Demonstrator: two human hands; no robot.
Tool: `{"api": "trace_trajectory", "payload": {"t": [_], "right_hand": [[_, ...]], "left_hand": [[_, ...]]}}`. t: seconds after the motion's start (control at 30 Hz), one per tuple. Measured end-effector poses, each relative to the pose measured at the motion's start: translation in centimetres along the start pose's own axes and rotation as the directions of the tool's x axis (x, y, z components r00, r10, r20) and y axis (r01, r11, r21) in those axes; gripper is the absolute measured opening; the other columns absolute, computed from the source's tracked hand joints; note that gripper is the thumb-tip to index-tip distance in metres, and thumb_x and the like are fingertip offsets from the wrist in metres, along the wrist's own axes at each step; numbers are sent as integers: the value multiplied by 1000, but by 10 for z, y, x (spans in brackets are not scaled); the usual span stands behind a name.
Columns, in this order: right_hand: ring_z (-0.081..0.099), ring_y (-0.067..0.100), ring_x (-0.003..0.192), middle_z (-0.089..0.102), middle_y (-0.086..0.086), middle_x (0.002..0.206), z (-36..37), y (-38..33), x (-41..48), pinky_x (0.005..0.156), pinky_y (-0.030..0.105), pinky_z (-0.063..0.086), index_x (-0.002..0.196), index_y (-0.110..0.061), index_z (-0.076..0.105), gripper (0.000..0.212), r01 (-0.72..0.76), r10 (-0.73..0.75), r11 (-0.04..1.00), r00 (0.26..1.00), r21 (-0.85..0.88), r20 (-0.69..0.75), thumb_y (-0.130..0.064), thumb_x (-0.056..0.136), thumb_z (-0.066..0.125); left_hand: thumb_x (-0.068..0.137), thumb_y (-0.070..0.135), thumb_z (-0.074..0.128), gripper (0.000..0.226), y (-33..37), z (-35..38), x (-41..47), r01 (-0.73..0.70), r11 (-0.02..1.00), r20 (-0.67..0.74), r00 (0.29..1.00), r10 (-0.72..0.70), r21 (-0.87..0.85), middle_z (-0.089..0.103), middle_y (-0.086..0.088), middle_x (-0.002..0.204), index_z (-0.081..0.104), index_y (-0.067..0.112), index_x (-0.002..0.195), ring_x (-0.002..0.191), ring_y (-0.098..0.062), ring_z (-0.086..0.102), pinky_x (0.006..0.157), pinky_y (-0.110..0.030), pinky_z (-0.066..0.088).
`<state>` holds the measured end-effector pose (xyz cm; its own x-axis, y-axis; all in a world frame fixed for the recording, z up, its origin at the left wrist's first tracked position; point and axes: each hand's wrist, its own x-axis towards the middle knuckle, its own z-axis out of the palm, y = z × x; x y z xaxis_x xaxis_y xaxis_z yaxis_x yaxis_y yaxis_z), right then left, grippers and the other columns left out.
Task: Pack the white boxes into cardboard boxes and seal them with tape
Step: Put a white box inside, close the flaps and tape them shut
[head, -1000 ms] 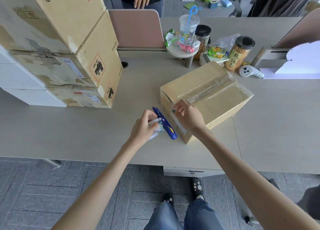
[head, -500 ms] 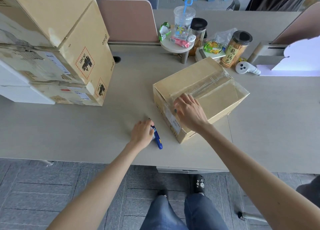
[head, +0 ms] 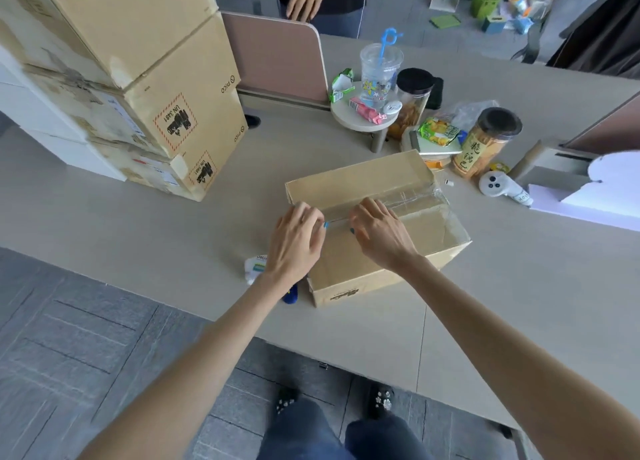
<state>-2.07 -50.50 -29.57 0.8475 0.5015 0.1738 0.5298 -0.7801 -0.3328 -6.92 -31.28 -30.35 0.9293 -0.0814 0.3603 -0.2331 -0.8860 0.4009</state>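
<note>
1. The cardboard box (head: 367,182) on the desk (head: 104,217) has its flaps down, and a strip of clear tape (head: 412,200) runs along the top seam. It looks packed and all but sealed.
2. The left hand (head: 296,241) rests on the near end of that seam, with its fingers loosely spread and pressing the tape down. It grips nothing.
3. The right hand (head: 379,232) lies just beside it on the same seam. Its fingers are stretched flat toward the far end and pinch nothing.
4. The box sits directly under both palms, and the rest of the tape runs on beyond the right fingertips.
5. A blue-handled tape dispenser (head: 290,295) lies on the desk below the left wrist, untouched.
6. What seems left here is rubbing the tape flat. Well off to the left of the left hand is a stack of cardboard boxes (head: 156,96), with white boxes (head: 34,113) behind it. I cannot tell whether those await packing.
</note>
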Motion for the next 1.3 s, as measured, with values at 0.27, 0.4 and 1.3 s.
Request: {"api": "trace_trajectory", "payload": {"t": [0.27, 0.4, 1.3], "right_hand": [[31, 26, 143, 33, 7, 157, -21, 93, -9, 116, 42, 25, 149, -12, 36, 56, 150, -123, 980, 973, -129, 195, -31, 98, 48], [1, 17, 152, 2, -4, 165, -17, 119, -3, 122, 39, -4, 157, -25, 9, 66, 272, -201, 947, 916, -172, 347, -52, 97, 7], [30, 20, 144, 23, 0, 161, -34, 188, 0, 115, 39, 32, 157, -26, 13, 64, -502, 259, 460, 865, 732, 429, -25, 103, 48]], "left_hand": [[103, 39, 27, 55, 36, 47, 5, -24, 987, 233, 972, -14, 160, 19, 1, 164, 35, 14, 151, 151, -15, 16, 120, -37, 15], [105, 41, 17, 57, 34, 53, 7, -90, 954, 355, 935, -19, 287, 2, 5, 166, 13, 21, 158, 152, -12, -3, 122, -49, 8], [87, 55, 55, 82, 40, 26, -15, 715, 472, 262, 656, -708, -516, 8, 20, 162, 13, 39, 156, 148, 3, 6, 119, -30, 10]]}}
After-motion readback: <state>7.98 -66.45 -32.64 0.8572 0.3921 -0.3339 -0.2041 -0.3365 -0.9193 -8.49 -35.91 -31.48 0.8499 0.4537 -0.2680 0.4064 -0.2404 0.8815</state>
